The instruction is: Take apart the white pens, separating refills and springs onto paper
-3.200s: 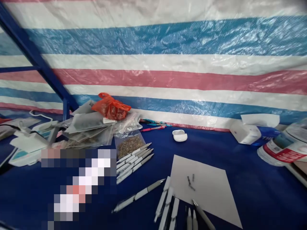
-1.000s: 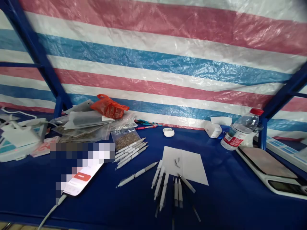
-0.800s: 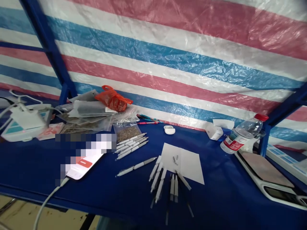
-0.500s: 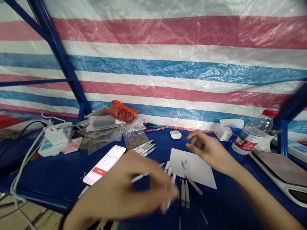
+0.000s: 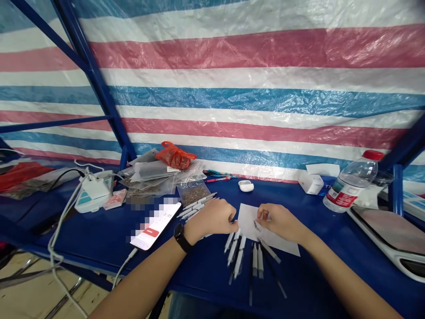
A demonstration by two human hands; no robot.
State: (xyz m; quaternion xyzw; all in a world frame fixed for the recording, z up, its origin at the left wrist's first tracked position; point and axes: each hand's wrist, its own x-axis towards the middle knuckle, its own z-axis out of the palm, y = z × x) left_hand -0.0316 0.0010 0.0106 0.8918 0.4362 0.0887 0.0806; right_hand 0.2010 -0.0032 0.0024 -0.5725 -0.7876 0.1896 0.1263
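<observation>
My left hand (image 5: pixel 211 219) lies curled at the left edge of a white paper sheet (image 5: pixel 248 217), its fingers hiding whatever they may hold. My right hand (image 5: pixel 277 220) rests on the sheet's right part, with its fingertips bunched close to small metal pen parts (image 5: pixel 256 226). A fan of white pens (image 5: pixel 235 252) lies just below the sheet, between my hands, and dark pen refills (image 5: pixel 270 261) lie to its right. A black smartwatch (image 5: pixel 179 237) sits on my left wrist.
A phone (image 5: pixel 155 226) on a charging cable lies left of my hands on the blue table cover (image 5: pixel 206 283). Behind are a bundle of pens (image 5: pixel 195 206), plastic bags (image 5: pixel 152 181), a white earbud case (image 5: pixel 245 186), a water bottle (image 5: pixel 352 186) and a scale (image 5: pixel 388 235).
Both hands have come into view and moved over the sheet, my right hand now on it. The view has tilted and swung, showing more of the table's front.
</observation>
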